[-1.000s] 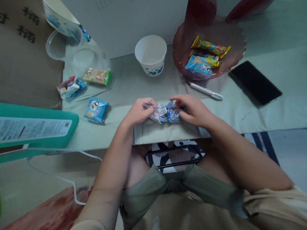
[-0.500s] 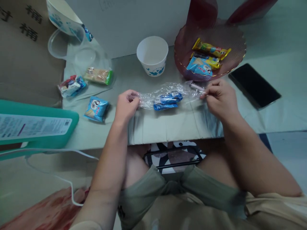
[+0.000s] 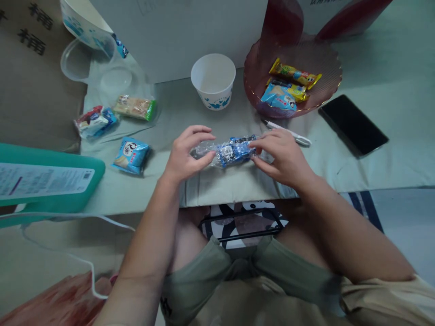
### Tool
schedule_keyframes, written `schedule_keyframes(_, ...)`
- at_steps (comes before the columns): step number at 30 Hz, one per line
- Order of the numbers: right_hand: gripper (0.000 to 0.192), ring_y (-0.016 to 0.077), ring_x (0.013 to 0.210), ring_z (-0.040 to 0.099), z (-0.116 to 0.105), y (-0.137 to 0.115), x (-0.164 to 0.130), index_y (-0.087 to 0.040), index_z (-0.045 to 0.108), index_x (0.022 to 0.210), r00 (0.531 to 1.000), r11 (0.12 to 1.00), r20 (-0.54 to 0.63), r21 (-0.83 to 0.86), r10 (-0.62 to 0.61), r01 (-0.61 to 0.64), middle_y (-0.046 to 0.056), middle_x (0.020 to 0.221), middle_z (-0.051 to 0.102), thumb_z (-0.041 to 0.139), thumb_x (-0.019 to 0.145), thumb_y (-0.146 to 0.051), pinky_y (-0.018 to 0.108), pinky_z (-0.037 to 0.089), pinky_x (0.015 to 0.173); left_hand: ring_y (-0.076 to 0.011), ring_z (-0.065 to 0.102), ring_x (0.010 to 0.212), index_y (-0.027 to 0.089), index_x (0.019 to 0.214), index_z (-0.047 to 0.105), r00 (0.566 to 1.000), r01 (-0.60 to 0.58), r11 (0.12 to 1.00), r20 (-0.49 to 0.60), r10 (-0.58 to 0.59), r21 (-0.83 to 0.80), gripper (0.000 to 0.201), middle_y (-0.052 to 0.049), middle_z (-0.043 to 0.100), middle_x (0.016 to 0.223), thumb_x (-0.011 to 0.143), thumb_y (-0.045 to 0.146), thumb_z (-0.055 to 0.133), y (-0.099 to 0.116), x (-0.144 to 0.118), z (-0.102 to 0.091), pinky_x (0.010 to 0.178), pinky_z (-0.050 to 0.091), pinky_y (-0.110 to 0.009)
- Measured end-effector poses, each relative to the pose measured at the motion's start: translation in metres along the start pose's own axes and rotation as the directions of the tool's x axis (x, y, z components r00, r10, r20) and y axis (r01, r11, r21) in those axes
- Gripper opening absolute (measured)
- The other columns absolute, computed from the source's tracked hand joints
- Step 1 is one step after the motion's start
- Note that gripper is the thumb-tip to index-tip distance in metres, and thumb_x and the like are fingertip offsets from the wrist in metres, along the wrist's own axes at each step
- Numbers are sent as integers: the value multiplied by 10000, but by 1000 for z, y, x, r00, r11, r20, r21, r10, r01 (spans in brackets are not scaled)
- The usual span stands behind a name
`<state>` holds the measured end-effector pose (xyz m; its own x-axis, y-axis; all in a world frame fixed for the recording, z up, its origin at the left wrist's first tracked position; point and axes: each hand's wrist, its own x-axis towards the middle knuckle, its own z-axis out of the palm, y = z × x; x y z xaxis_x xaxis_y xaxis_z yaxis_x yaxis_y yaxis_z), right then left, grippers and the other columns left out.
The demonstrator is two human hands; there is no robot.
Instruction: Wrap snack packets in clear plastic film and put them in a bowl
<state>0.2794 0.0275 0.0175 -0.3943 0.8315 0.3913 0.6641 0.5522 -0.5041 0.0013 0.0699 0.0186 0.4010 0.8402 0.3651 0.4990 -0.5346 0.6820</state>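
Blue snack packets (image 3: 234, 151) lie bundled in clear plastic wrap (image 3: 204, 148) near the front edge of the table. My left hand (image 3: 188, 151) is at the left end of the bundle, its thumb and fingers apart around the loose wrap. My right hand (image 3: 280, 156) has its fingertips and thumb on the right end of the bundle. Just behind the right hand lies a white pen (image 3: 288, 133). A white paper bowl with blue leaf print (image 3: 213, 81) stands upright behind the bundle.
A pink glass bowl (image 3: 326, 86) holds several snacks. Right of it lies a black phone (image 3: 353, 125). To the left are a blue snack bag (image 3: 131, 155), wrapped crackers (image 3: 135, 107), a red-blue packet (image 3: 96, 121), clear plastic containers (image 3: 117, 80) and a green jug (image 3: 50, 176). A white box (image 3: 180, 36) stands behind.
The stretched plastic has been folded in around the blue packets. My right hand has moved left and let go of the far end, and my left hand's fingers have spread. The pen is now uncovered.
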Motion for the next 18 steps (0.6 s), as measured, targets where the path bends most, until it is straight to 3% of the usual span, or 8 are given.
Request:
schedule_keyframes(3,124,244,856,665,-5,-8,-4,-241,705,870,999,999,17,5,-41,41,55,851,725,584,891,-221,402,504,818,-213,694,1051,230,812,772,999,8,999,-36,-9,-33,97,-57,738,1119,815,292,697,2,-3,0,943,583,-386)
schedule_keyframes(6,160,215,874,682,-11,-16,-12,-219,712,900,997,995,63,93,-52,46,69,955,744,555,898,-189,349,514,781,-207,703,992,232,751,758,991,1,990,-129,-19,-139,80,-46,738,1013,799,290,730,1,-6,-1,927,595,-401)
schedule_keyframes(9,226,218,947,709,-15,-24,-19,-197,733,987,966,985,252,169,-61,19,86,1092,765,518,918,-199,335,510,794,-205,721,942,236,708,745,981,-46,955,-196,-12,-292,92,-33,740,910,767,297,779,2,-8,-3,924,598,-412)
schedule_keyframes(11,304,234,943,716,-17,-28,-20,-188,746,1110,899,983,434,180,-52,-30,91,1110,781,500,961,-287,346,497,794,-199,728,854,229,635,718,985,-46,921,-169,-21,-386,170,-28,730,800,749,324,799,4,-10,-5,857,605,-393)
schedule_keyframes(13,448,242,853,709,-18,-33,-19,-188,702,1307,809,987,587,122,12,-102,89,1001,800,451,1008,-410,350,475,748,-181,697,692,214,516,642,995,10,892,-80,-52,-452,327,-23,671,636,761,371,790,6,-12,-8,715,591,-353)
schedule_keyframes(15,556,250,775,686,-20,-36,-16,-196,631,1436,762,986,635,1,130,-169,89,889,793,365,1041,-483,347,446,702,-145,590,509,203,408,524,992,107,882,-9,-125,-460,494,-10,550,475,797,409,749,6,-13,-11,555,507,-307)
schedule_keyframes(18,554,269,789,681,-18,-38,-12,-217,626,1452,799,959,531,-151,283,-240,105,912,789,336,1047,-459,357,444,703,-97,394,393,201,388,450,952,249,893,-76,-298,-375,550,12,418,392,851,410,659,1,-12,-12,454,351,-277)
